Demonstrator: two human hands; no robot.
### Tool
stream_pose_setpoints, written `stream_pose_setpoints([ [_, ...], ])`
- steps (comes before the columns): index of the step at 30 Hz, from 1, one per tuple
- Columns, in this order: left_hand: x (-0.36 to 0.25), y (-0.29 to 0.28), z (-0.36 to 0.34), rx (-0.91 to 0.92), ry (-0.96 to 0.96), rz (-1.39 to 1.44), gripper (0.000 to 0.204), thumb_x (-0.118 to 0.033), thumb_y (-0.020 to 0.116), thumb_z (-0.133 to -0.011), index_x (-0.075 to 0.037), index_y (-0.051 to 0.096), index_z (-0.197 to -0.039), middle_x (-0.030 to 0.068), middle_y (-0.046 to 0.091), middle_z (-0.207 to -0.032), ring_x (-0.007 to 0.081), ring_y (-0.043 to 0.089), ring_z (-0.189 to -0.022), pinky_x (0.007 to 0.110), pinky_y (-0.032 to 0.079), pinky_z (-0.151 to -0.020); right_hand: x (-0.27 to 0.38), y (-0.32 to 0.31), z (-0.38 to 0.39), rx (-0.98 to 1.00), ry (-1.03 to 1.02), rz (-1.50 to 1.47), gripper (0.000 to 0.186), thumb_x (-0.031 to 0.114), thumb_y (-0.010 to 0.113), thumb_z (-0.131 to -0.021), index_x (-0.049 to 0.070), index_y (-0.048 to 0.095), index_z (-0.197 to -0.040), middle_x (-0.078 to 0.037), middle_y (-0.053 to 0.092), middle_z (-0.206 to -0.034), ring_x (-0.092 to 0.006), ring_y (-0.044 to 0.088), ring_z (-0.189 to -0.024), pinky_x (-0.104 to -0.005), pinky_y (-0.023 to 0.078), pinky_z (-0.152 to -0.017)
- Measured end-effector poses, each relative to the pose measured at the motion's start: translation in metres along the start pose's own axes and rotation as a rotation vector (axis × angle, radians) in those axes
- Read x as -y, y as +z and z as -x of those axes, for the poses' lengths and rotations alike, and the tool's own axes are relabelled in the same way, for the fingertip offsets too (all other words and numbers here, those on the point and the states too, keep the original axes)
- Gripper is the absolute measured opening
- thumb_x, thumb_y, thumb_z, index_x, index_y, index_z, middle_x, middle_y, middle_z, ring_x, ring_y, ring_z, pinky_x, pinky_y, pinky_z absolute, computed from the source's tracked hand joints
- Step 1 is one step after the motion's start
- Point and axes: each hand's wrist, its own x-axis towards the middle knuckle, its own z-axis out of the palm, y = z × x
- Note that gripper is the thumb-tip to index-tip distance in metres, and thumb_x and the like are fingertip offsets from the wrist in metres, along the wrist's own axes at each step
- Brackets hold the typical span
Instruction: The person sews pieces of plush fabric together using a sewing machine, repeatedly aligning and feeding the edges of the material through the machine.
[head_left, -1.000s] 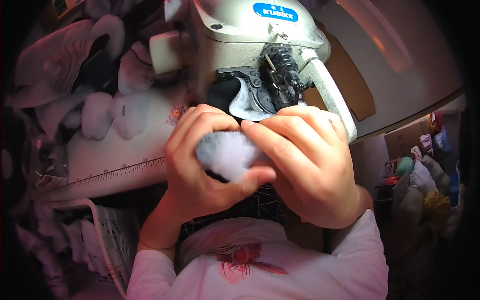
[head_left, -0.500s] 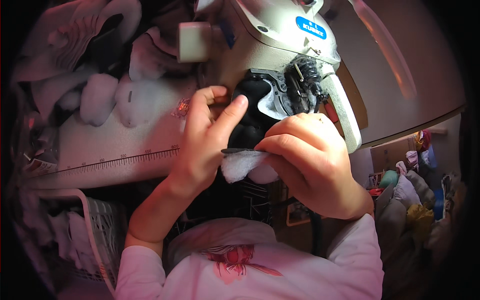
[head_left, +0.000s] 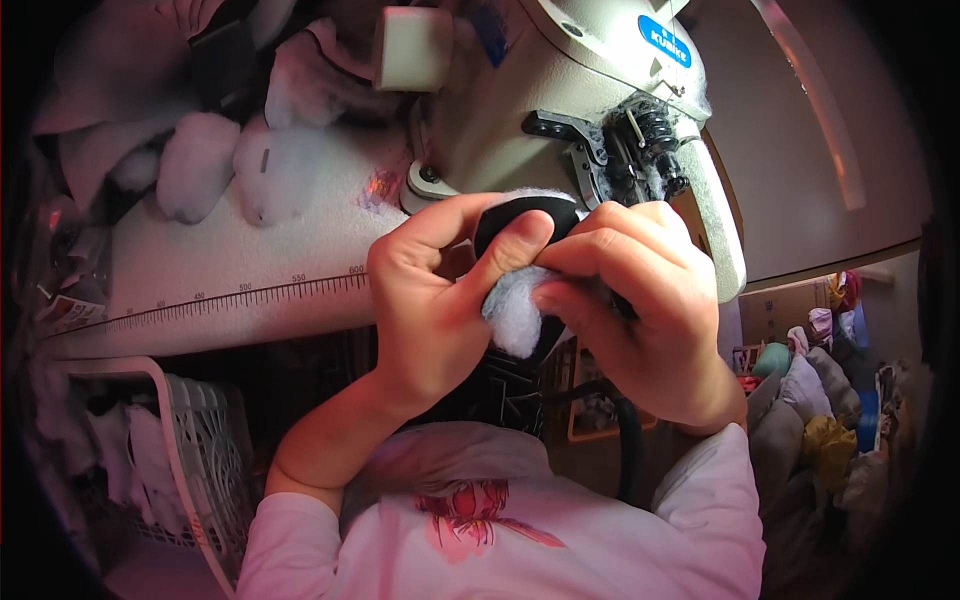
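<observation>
My left hand (head_left: 430,300) and my right hand (head_left: 650,305) are close together in front of a cream industrial sewing machine (head_left: 510,90). Between them they hold a black fabric piece with white fleece (head_left: 517,318) bulging out below my fingers. My left thumb presses on the black side while its fingers curl behind. The right hand pinches the piece's edge with thumb and fingers; some fingertips are hidden behind it. Just beyond my right hand sits the machine's dark, lint-covered sewing head (head_left: 650,140), apart from the piece.
White padded pieces (head_left: 200,165) lie on the table left of the machine, behind a printed ruler scale (head_left: 250,293). A plastic basket (head_left: 165,400) with pale pieces stands at lower left. Piled cloth and bags (head_left: 810,390) are at right.
The black piece has come away from the sewing head toward me and been folded between my hands. The left hand now grips it. My view has shifted slightly.
</observation>
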Motion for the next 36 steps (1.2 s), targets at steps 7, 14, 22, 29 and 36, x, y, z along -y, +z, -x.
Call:
stream_pose_setpoints([
  [7, 0.011, -0.013, 0.007, 0.054, 0.224, 0.060, 0.012, -0.006, 0.070, -0.088, 0.004, 0.071, -0.096, 0.0012, 0.054, -0.088, 0.0062, 0.049, -0.079, 0.020, 0.040, -0.072, 0.000, 0.000, -0.006, -0.057, 0.043, -0.167, 0.014, 0.000, 0.074, -0.074, -0.002, 0.062, -0.081, -0.008, 0.056, -0.069, -0.0199, 0.054, -0.060, -0.0287, 0.039, -0.055],
  [14, 0.012, -0.016, 0.010, 0.074, 0.325, -0.027, 0.017, -0.008, 0.064, -0.093, 0.006, 0.068, -0.102, 0.0023, 0.054, -0.088, 0.0075, 0.048, -0.079, 0.020, 0.039, -0.071, 0.001, 0.003, -0.010, -0.073, 0.063, -0.254, 0.012, -0.009, 0.069, -0.073, -0.004, 0.061, -0.080, -0.007, 0.053, -0.068, -0.0160, 0.049, -0.059, -0.0264, 0.037, -0.053],
  [22, 0.008, -0.018, 0.013, 0.077, 0.390, -0.128, 0.021, -0.009, 0.054, -0.099, 0.006, 0.066, -0.106, 0.0020, 0.051, -0.084, 0.0074, 0.044, -0.073, 0.020, 0.037, -0.066, 0.001, 0.005, -0.013, -0.092, 0.051, -0.222, 0.012, -0.009, 0.068, -0.071, -0.004, 0.060, -0.078, -0.006, 0.050, -0.064, -0.0154, 0.047, -0.055, -0.0270, 0.035, -0.050],
  [29, 0.005, -0.019, 0.007, 0.110, 0.459, -0.251, 0.018, -0.011, 0.067, -0.091, 0.005, 0.067, -0.100, 0.0015, 0.052, -0.083, 0.0085, 0.046, -0.073, 0.022, 0.038, -0.063, 0.001, 0.006, -0.014, -0.101, 0.042, -0.207, 0.012, -0.008, 0.069, -0.071, -0.004, 0.060, -0.077, -0.007, 0.050, -0.064, -0.0170, 0.047, -0.054, -0.0278, 0.036, -0.050],
  [36, 0.006, -0.022, 0.008, -0.017, 0.538, -0.429, 0.013, -0.006, 0.074, -0.084, 0.004, 0.068, -0.091, 0.0045, 0.055, -0.077, 0.0144, 0.052, -0.070, 0.025, 0.042, -0.063, 0.003, -0.020, -0.012, 0.062, 0.077, -0.117, 0.015, -0.004, 0.074, -0.071, -0.004, 0.065, -0.082, -0.009, 0.059, -0.069, -0.0199, 0.059, -0.061, -0.0284, 0.045, -0.057],
])
